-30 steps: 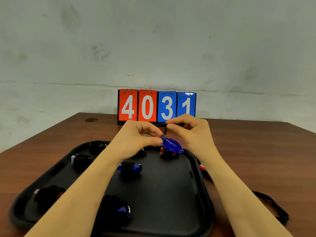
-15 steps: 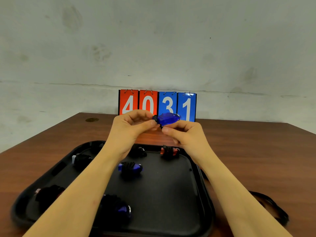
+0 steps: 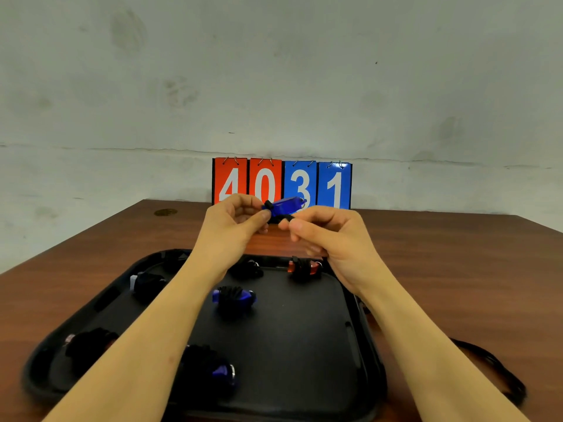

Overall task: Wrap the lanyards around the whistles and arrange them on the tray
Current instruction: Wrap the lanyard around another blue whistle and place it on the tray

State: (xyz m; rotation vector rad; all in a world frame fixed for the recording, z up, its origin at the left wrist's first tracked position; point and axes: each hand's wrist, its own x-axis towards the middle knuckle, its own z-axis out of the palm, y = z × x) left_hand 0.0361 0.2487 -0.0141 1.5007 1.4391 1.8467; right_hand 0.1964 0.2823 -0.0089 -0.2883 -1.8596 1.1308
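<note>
Blue whistle (image 3: 286, 205) pinched by left hand (image 3: 234, 226) fingers, right hand (image 3: 329, 236) fingers pinching black lanyard (image 3: 281, 219)

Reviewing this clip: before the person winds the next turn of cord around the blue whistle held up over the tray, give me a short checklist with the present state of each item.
1. Left hand holds the blue whistle firmly: ok, thumb and fingers pinch its left end.
2. Right hand has the black cord: ok, fingertips pinch it just below the whistle.
3. Cord free of knots further down: cannot tell, the hands hide it.
4. Free space on the tray: ok, its right half is bare.
5. Whistles already on the tray are wrapped: ok for the red whistle and the nearer ones; those on the left are too dark to judge.
6. Nothing left over: not ok, a loose lanyard lies on the table at right.
</note>
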